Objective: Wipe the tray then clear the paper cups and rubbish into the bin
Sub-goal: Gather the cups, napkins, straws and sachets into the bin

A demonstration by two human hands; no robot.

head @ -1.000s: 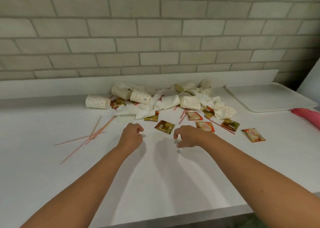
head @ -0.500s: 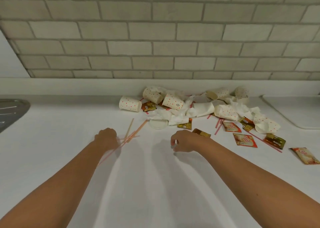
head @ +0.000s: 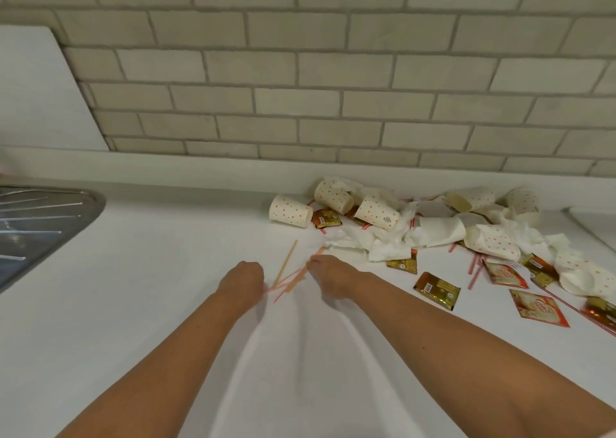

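Head view: a white desk (head: 133, 304) is shown, with a white plastic tray (head: 596, 229) cut off at its right edge. White red-dotted paper cups (head: 290, 210) are heaped with crumpled white tissues (head: 390, 249) along the back edge. The curled left hand (head: 245, 279) is closed on thin pink straws (head: 290, 279); the right hand (head: 330, 276) is laid at their far ends, and its grip cannot be told.

Lettering on red-cream sachet (head: 538, 311): perhaps "Gold", blurred; nothing else legible.
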